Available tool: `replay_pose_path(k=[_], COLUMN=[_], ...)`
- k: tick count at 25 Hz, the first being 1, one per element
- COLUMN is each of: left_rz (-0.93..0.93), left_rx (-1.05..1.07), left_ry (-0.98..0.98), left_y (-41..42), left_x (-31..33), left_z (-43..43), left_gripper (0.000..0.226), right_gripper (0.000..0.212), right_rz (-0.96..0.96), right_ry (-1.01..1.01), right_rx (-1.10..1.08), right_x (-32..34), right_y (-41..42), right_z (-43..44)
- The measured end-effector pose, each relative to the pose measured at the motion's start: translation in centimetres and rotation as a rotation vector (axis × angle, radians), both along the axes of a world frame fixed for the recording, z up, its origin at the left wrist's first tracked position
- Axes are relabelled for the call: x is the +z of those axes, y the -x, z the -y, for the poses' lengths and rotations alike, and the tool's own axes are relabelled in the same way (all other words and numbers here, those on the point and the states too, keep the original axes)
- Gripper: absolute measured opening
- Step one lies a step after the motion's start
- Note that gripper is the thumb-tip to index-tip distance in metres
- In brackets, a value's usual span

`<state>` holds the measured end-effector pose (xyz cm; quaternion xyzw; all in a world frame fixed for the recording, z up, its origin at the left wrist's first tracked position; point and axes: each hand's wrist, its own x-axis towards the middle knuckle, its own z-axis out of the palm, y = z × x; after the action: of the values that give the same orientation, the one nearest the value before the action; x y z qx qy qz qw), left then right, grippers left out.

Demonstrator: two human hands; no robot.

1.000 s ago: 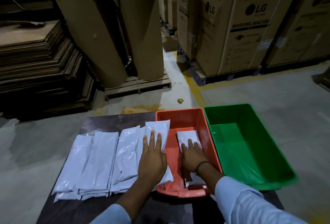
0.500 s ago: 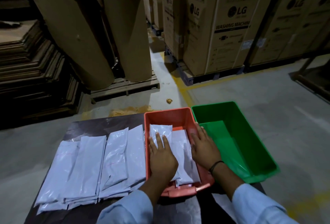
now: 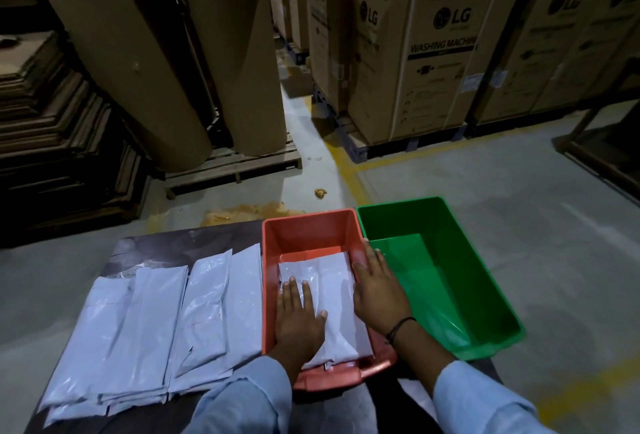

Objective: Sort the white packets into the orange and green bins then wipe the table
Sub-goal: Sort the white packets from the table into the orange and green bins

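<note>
In the orange bin (image 3: 311,229), near 6 o'clock: white packets (image 3: 334,291) lying flat on its floor. Pressed from above by the left hand (image 3: 298,316), fingers straight, gripping nothing. At 3 o'clock of them the right hand (image 3: 375,291), flat along the bin's right wall, fingers straight, likewise empty. Touching that wall, the green bin (image 3: 450,243). At 9 o'clock, loose packets (image 3: 156,322) in overlapping rows on the dark worktop (image 3: 166,243). Beyond, at 1 o'clock, cartons (image 3: 433,52).
</note>
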<state>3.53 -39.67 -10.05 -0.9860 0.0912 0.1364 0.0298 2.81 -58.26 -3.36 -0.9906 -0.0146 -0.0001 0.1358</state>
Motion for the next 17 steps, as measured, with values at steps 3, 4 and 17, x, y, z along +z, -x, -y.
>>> replay_pose_path(k=[3, 4, 17], left_rz=[0.032, 0.066, 0.008], left_rx=[0.033, 0.015, -0.019], left_ry=[0.075, 0.131, -0.031], left_y=[-0.2, -0.3, -0.5], left_x=[-0.7, -0.7, 1.5], left_z=[0.1, 0.2, -0.1], left_gripper=[0.081, 0.082, 0.08], right_gripper=[0.058, 0.057, 0.064], right_rz=[0.003, 0.017, -0.025], right_ry=[-0.011, -0.015, 0.053], right_rx=[-0.008, -0.011, 0.027], right_x=[-0.2, -0.3, 0.4], right_y=[0.0, -0.1, 0.0], right_z=[0.1, 0.1, 0.0])
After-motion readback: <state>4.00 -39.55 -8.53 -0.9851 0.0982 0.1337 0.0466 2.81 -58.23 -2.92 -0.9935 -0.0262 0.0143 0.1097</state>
